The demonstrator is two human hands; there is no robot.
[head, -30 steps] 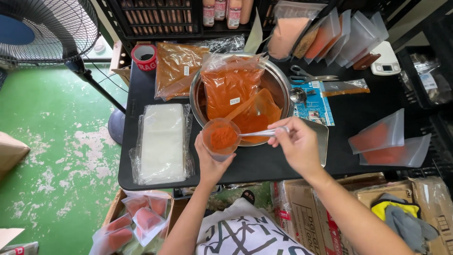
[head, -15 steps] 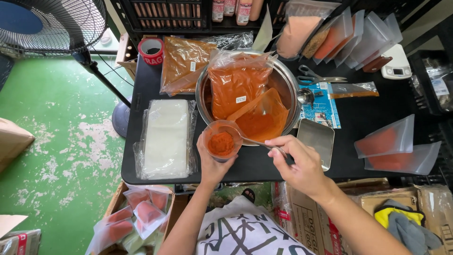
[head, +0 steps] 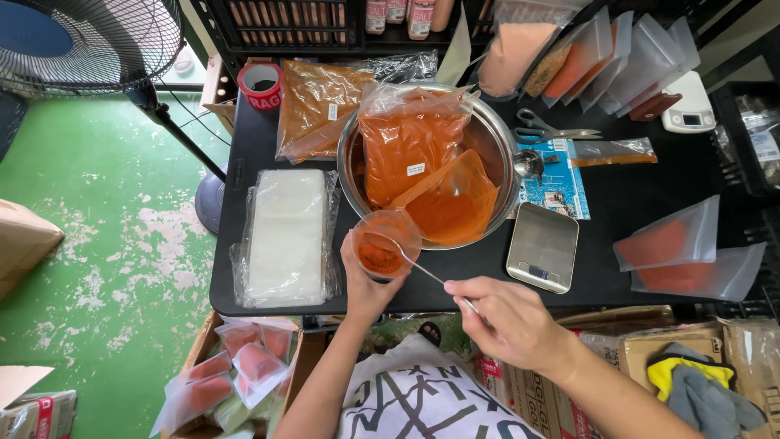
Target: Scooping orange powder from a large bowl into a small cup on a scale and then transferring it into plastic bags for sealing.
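My left hand (head: pixel 367 286) holds a small clear plastic cup (head: pixel 386 242) part-filled with orange-red powder, tilted toward me at the near edge of the black table (head: pixel 252 146). My right hand (head: pixel 508 319) grips a thin metal spoon (head: pixel 422 268) whose tip is down inside the cup. Just behind the cup stands a large steel bowl (head: pixel 496 138) with a big clear bag of the same red powder (head: pixel 410 142) and an open pouch of powder (head: pixel 451 207) in it.
A stack of clear bags (head: pixel 287 236) lies left of the bowl. A small steel scale (head: pixel 543 246) sits to its right, with filled pouches (head: pixel 691 252), scissors (head: pixel 548 130) and a tape roll (head: pixel 262 84) around. A fan (head: pixel 89 41) stands at left; boxes of filled pouches (head: pixel 236 374) below.
My right hand has pulled back toward me and downward, and the spoon now reaches into the cup from the near side. The cup has tilted and its powder sits lower.
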